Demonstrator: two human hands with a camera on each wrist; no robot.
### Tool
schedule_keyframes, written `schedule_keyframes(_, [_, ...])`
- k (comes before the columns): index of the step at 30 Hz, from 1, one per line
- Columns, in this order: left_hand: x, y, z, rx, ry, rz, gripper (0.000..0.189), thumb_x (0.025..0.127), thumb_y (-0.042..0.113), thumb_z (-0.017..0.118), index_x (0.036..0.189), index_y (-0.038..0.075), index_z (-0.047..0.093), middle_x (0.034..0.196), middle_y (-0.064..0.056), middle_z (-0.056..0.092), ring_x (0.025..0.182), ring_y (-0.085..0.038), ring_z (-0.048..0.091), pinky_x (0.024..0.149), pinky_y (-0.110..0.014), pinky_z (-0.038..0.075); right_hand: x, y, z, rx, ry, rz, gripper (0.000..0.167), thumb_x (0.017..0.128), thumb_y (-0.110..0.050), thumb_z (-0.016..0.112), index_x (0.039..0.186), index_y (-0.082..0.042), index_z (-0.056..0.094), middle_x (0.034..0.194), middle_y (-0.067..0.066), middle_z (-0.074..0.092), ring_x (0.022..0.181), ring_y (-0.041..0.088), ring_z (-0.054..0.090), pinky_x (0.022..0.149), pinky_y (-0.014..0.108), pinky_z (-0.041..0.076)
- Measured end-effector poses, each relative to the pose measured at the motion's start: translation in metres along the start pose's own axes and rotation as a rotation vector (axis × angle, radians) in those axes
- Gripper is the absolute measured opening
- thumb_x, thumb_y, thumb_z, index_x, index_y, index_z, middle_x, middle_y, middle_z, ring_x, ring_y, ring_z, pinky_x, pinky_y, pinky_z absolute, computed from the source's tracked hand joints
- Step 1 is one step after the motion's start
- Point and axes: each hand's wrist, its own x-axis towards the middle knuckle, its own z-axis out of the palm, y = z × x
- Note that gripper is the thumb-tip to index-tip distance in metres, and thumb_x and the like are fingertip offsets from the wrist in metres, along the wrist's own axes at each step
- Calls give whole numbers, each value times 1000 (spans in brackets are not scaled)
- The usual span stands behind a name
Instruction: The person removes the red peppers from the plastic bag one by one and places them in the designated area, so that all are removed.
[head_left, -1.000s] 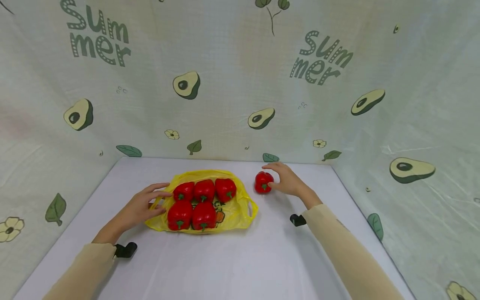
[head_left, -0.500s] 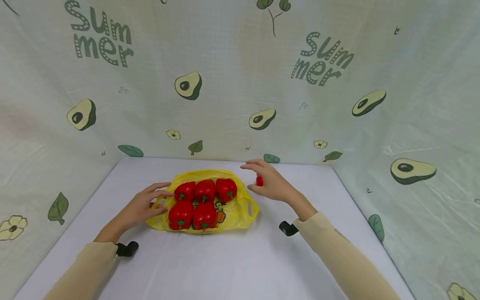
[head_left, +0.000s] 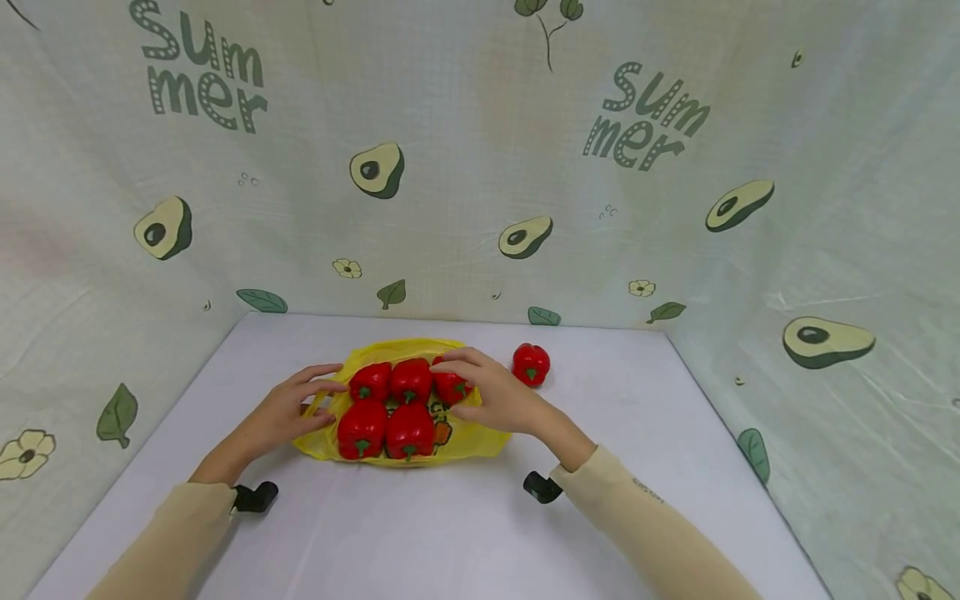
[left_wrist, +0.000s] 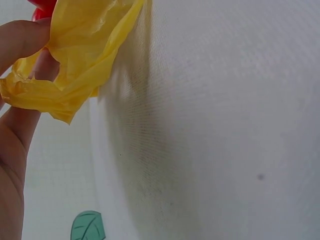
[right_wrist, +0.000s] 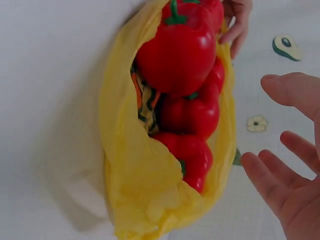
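Note:
Several red bell peppers lie in the open yellow plastic bag, in two rows in the head view. At the bag's left end my left hand touches the handle, fingers and thumb apart. In the left wrist view the yellow bag loops around part of that hand. My right hand hovers at the bag's right end and partly hides the back-right bell pepper. The right wrist view shows that hand's spread fingers holding nothing. A loose red bell pepper stands right of the bag.
The bag lies on a white-covered table. A printed curtain with avocados and leaves rises behind the table and along both sides. Black wrist cameras sit beside both wrists.
My right hand has moved left from beside the loose bell pepper, passing in front of it, to the bag's right end. The loose bell pepper and my left hand have stayed in place.

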Motion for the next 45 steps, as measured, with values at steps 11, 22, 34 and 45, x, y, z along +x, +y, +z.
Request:
schedule_keyframes(11, [0,-5,2,3,5,8,45,91,8,85,133,16,72,161,-14,47,144,-45,46,102,-61,56,10,-9,45,29,-117,33,58,96,-15,80,150,-15,59,160,12,46,143,26,49,106,31,55])
schedule_keyframes(22, [1,-4,1,10,1,-3,46,90,9,85,133,17,72,162,-14,46,145,-45,45,103,-61,55,14,-14,65,-4,-164,71,57,96,-17,80,149,-20,61,157,6,51,142,22,51,109,31,53])
schedule_keyframes(34, [-1,-6,2,10,4,6,44,91,8,84,132,18,72,161,-15,46,145,-45,45,104,-63,54,13,-12,82,-13,-137,111,55,95,-15,80,147,-24,62,152,3,54,139,18,53,110,30,52])
schedule_keyframes(45, [-1,-3,2,12,-1,-11,45,91,8,84,133,18,72,162,-14,45,146,-46,43,106,-64,52,7,-12,64,20,-86,123,55,96,-13,79,146,-25,60,151,-1,54,137,17,53,103,25,55])
